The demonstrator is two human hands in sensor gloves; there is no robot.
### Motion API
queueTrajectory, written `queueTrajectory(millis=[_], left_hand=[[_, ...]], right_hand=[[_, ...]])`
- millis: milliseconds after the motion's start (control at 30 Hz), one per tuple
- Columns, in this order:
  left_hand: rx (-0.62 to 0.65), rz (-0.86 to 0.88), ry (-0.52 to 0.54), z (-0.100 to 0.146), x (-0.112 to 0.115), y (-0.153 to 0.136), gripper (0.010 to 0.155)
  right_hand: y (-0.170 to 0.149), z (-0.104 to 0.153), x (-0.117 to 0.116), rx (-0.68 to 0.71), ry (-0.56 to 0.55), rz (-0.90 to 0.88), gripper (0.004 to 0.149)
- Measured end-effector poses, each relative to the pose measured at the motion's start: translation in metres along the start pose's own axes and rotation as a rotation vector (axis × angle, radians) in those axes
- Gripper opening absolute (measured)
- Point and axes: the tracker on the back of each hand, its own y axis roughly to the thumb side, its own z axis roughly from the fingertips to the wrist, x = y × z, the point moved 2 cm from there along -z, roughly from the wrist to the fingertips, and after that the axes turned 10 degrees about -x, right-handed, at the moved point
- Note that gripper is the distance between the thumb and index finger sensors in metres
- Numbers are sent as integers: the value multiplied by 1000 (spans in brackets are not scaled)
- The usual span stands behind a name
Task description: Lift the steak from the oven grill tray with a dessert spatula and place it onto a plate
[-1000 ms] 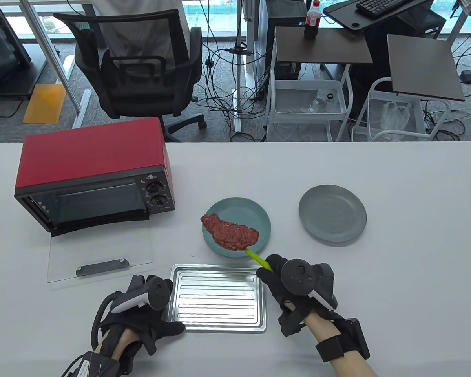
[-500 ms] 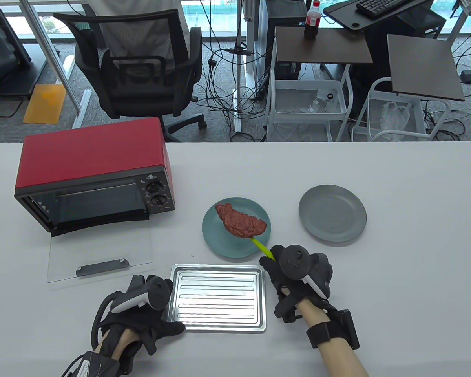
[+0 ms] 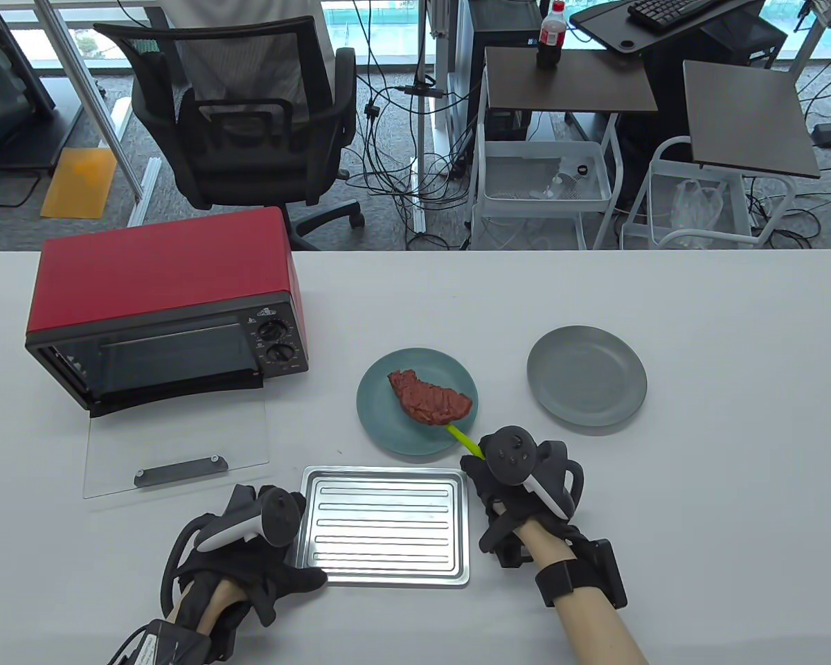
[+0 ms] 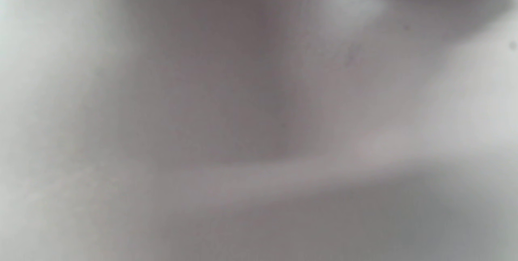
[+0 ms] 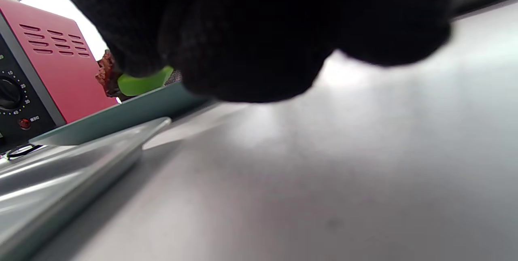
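The brown steak (image 3: pixel 429 400) lies over the teal plate (image 3: pixel 381 402), carried on the green dessert spatula (image 3: pixel 463 441), whose blade is hidden beneath the meat. My right hand (image 3: pixel 502 478) grips the spatula's handle just right of the silver oven grill tray (image 3: pixel 385 524). In the right wrist view the green spatula (image 5: pixel 143 83) and a bit of steak (image 5: pixel 106 73) show above the teal plate's rim (image 5: pixel 121 117). My left hand (image 3: pixel 263 547) holds the tray's left edge. The left wrist view is only blur.
A red toaster oven (image 3: pixel 163 305) with its glass door (image 3: pixel 173 443) folded down stands at the left. A second grey plate (image 3: pixel 586 375) sits right of the teal one. Beyond the table are a chair and carts.
My right hand carried the steak on the spatula rightward and further over the teal plate, then lowered it towards the plate's middle. The left hand and tray stayed put.
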Motion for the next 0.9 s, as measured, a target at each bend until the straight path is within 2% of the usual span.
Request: queueTrajectory(millis=[900], left_hand=[[1, -1, -1, 0, 0, 0, 104]], right_hand=[[7, -3, 1, -28, 6, 100, 40]])
